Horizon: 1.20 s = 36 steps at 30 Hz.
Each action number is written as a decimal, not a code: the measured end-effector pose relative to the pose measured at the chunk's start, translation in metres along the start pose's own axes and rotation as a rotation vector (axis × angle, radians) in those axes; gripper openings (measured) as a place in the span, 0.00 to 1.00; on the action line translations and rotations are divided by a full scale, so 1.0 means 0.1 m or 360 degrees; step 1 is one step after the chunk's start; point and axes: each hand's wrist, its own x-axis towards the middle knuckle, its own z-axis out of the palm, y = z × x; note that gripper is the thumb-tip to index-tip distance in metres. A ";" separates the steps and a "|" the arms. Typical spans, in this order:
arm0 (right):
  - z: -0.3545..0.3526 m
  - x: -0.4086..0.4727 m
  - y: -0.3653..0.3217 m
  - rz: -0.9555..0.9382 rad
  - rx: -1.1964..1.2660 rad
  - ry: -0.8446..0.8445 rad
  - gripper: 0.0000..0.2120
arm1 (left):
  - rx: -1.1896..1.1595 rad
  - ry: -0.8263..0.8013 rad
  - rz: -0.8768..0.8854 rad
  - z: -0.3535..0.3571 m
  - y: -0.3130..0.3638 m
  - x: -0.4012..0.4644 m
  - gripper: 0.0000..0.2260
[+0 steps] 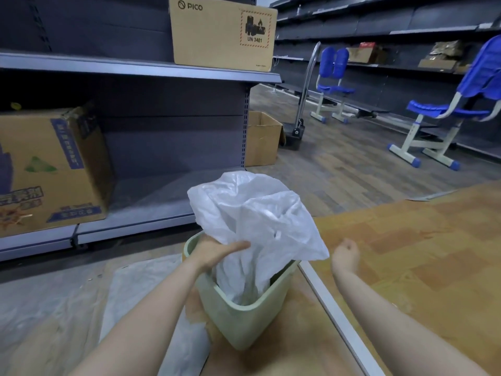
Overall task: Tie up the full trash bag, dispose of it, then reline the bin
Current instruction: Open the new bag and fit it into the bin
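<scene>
Head view, green bin [244, 321], white bag [257, 218] partly inside, left hand [214, 252] gripping it

Grey metal shelving [141, 69] lined the left side, a plain brown cardboard box printed PICO [222, 33] on its upper shelf and a worn printed carton [51, 169] below. Dark shelves [379, 31] ran along the far wall — two blue plastic chairs [334, 82] [458, 104] stood before them on the dim wood-plank floor [339, 169].
</scene>
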 end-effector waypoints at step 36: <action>0.16 -0.95 -0.20 -0.1426 -0.1854 -0.1510 0.18 | 0.1501 0.0819 0.0124 -0.43 -0.05 -0.29 0.28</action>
